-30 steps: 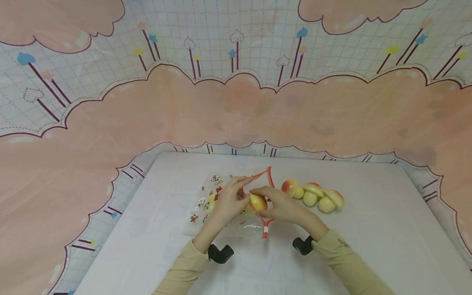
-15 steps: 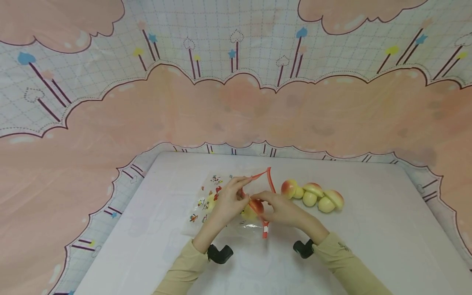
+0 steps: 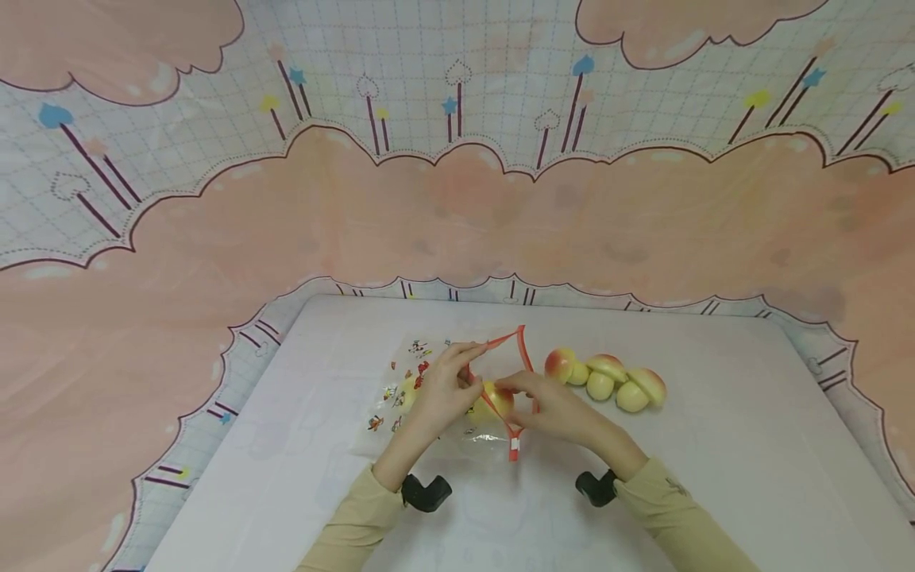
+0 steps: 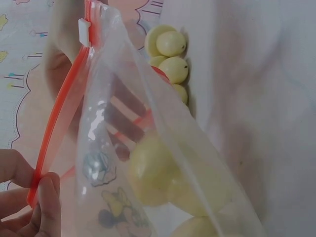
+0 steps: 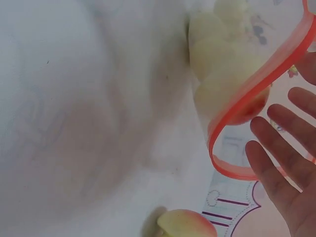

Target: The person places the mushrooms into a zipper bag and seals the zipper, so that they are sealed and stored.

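A clear zip bag [image 3: 389, 393] with cartoon prints lies on the white table, its red zip edge [image 4: 55, 116] spread apart at the mouth. My left hand [image 3: 446, 389] pinches that red edge between thumb and fingers. Through the film show several yellow toy mushrooms; one with a reddish cap [image 5: 252, 107] sits just inside the mouth. My right hand [image 5: 286, 153] is at the opening, fingers fairly straight and slightly spread, holding nothing, close to that mushroom. A white slider [image 4: 84, 32] sits at one end of the zip.
Three yellow-and-red toy mushrooms lie in a row right of the bag: one nearest it [image 3: 565, 365], a middle one [image 3: 604, 375] and a far one [image 3: 643, 389]. Behind the table hangs a printed cloth [image 3: 457, 214]. Each wrist carries a black camera mount.
The right hand has let go of a toy mushroom, which has moved left into the bag mouth; that hand has drawn back slightly right. The left hand keeps its pinch on the red edge.
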Demonstrator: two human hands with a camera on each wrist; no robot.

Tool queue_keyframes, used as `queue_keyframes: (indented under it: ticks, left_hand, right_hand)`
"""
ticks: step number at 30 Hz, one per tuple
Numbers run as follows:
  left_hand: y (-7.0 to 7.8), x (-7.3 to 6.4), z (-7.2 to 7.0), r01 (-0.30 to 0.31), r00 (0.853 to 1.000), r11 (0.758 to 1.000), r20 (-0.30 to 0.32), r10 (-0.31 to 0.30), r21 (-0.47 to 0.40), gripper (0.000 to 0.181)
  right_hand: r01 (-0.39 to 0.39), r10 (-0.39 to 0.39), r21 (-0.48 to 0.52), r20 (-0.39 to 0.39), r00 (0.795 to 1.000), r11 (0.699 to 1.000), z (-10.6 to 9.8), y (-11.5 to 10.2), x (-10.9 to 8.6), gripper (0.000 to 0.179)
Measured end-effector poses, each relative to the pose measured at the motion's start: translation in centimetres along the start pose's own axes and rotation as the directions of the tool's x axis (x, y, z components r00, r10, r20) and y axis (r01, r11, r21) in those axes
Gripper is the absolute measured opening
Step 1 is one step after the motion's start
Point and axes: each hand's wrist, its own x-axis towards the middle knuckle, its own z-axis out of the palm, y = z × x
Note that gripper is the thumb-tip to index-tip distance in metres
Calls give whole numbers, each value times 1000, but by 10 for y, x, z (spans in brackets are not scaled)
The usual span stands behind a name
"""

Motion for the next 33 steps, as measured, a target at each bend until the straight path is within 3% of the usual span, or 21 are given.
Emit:
queue_keyframes:
  ticks: [11,21,33]
  left_hand:
    - [1,1,-3,7,1000,1000,-6,-7,-2,46]
    - [2,1,-3,17,1000,1000,-20,-17,-13,44]
    - [4,0,-5,19,1000,1000,-19,-19,-11,44]
  right_hand:
    - [-45,45,0,-43,998,999,-9,3,-13,42]
    - [0,-1,-13,-124,992,1000,-17,17,-28,38]
    - [-10,-5,-63,-229,973,998,-32,34,-52,39]
